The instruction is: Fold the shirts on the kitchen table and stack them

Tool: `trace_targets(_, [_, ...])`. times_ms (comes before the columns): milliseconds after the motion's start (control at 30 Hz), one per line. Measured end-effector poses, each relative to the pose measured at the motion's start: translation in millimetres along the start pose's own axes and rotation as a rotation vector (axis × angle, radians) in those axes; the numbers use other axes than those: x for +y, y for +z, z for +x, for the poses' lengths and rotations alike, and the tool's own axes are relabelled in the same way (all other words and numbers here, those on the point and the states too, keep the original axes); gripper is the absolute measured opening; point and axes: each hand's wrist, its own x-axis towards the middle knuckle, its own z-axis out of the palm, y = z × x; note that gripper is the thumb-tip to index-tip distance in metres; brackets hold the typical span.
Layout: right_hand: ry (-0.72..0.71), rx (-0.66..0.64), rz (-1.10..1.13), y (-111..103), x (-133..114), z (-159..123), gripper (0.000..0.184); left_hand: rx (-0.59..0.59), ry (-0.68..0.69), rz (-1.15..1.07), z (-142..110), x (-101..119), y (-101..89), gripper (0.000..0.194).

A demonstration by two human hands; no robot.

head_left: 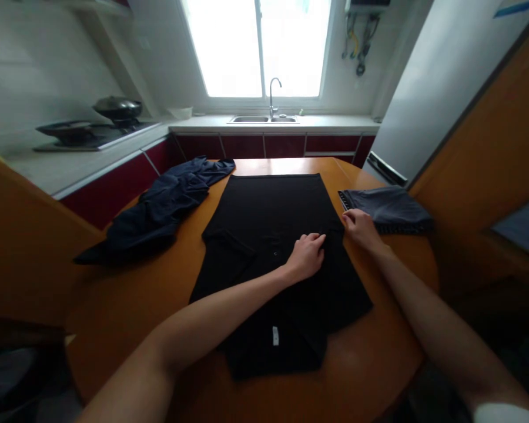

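A black collared shirt (273, 202) lies spread on the table, its hem toward the window and its collar with a small white label toward me. My left hand (307, 257) reaches across the shirt to its right part, fingers curled down and closed on the dark cloth. At the shirt's right edge, my right hand (360, 226) has its thumb and fingers pinched together on the fabric's side. Exactly how much cloth each hand grips is hard to see against the black.
The wooden table (379, 352) has rounded edges. Dark blue crumpled clothing (171, 200) lies at its left, and folded grey garment (392, 207) sits just beyond my right hand. Farther back are a sink (251, 119), a stove with pans (110, 134) and a fridge (405, 94).
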Motion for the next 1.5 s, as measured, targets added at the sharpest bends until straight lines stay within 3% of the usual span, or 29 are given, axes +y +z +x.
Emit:
trace_targets(100, [0.085,0.094,0.026,-16,-3,-4,0.025,-0.015,-0.018,0.079,0,2,-2.2,0.047])
trace_targets(200, [0.126,0.074,0.03,-23,-5,-9,0.022,-0.022,-0.013,0.097,0,3,-2.9,0.048])
trace_targets(433, [0.166,-0.178,-0.074,-3,-12,-16,0.013,-0.041,0.002,0.127,-1,5,-3.6,0.051])
trace_targets(567, [0.237,-0.134,-0.196,8,-15,-14,0.015,-0.026,-0.005,0.145,-2,5,-2.4,0.049])
trace_targets(700, [0.251,-0.071,-0.208,2,-19,-9,0.014,-0.011,0.0,0.187,-3,4,-1.1,0.049])
trace_targets(833, [0.112,0.009,-0.132,-6,-36,-21,0.029,-0.003,0.018,0.229,-5,5,0.5,0.049])
trace_targets(900, [-0.025,-0.052,-0.105,-2,-50,-36,0.04,-0.006,0.019,0.242,-6,4,2.3,0.05])
trace_targets(967, [-0.112,-0.195,-0.128,8,-63,-56,0.05,-0.007,0.018,0.255,-7,3,4.8,0.051])
trace_targets(1067, [-0.072,-0.361,-0.214,20,-70,-83,0.059,-0.015,0.027,0.278,-9,0,8.9,0.054])
trace_targets(1133, [-0.023,-0.399,-0.261,19,-68,-96,0.064,-0.026,0.051,0.276,-10,-2,11.4,0.055])
trace_targets(1333, [0.054,-0.388,-0.329,2,-52,-112,0.074,-0.034,0.06,0.204,-10,-1,12.4,0.055])
trace_targets(1500, [0.12,-0.296,-0.303,8,-42,-98,0.074,-0.064,0.031,0.207,-14,7,7.6,0.057])
